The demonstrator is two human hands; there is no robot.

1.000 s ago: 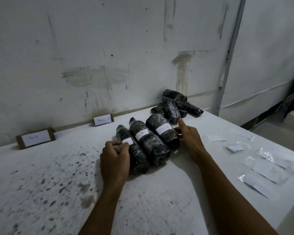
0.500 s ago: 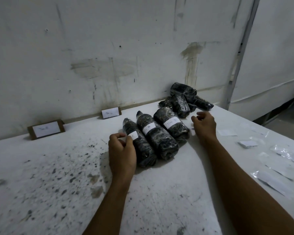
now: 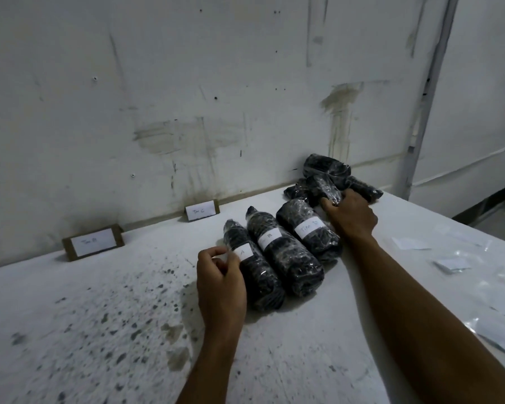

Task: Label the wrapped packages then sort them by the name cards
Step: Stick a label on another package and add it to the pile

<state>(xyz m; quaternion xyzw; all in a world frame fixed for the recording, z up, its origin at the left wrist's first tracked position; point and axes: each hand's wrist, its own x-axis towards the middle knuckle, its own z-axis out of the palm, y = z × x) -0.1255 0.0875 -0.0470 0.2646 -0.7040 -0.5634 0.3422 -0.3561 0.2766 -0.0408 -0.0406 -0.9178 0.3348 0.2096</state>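
Meanwhile, an unlabelled package [image 3: 326, 189] is gripped by the right hand [image 3: 352, 213]; the pile [image 3: 327, 167] could be toppled. A label [image 3: 236, 252] is pinched by the left hand [image 3: 219, 282].

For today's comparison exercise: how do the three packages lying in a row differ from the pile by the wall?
The row lies side by side, each package with a white label; the pile is heaped, no labels visible. The left hand is at the row's end package; the right hand grips one from the pile. Both are dark, plastic-wrapped.
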